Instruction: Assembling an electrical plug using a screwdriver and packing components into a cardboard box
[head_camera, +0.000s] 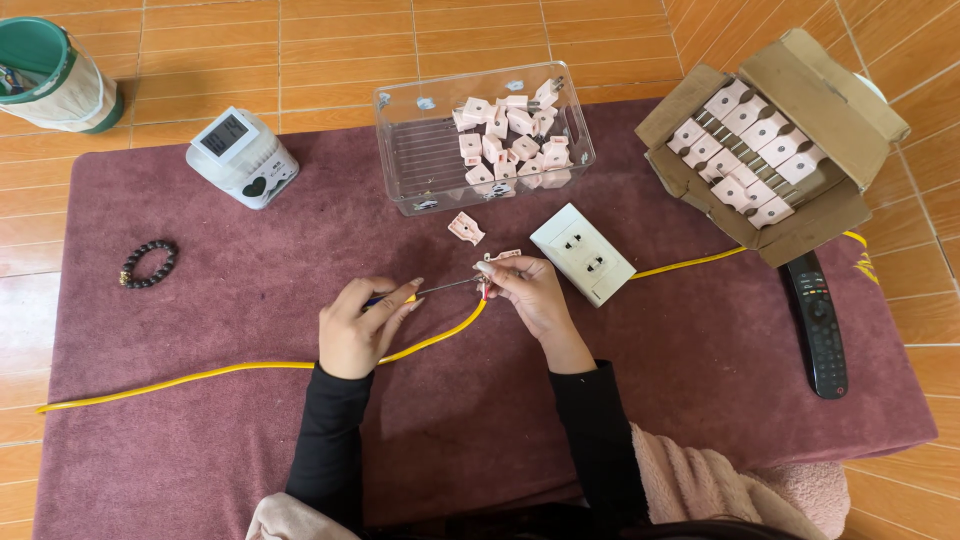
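Near the middle of the dark red mat (250, 280), a yellow cable (200, 372) runs across, and both hands meet just above it. The left hand (358, 328) is closed around a thin screwdriver (440, 289), whose tip reaches the right hand (530, 295). The right hand pinches a small pink piece (503, 256) and the cable's end. Just right of it lies a white socket plate (582, 254). Behind the hands, a clear plastic box (420, 160) holds many pink pieces, and a cardboard box (800, 90) at the mat's right edge holds them in rows.
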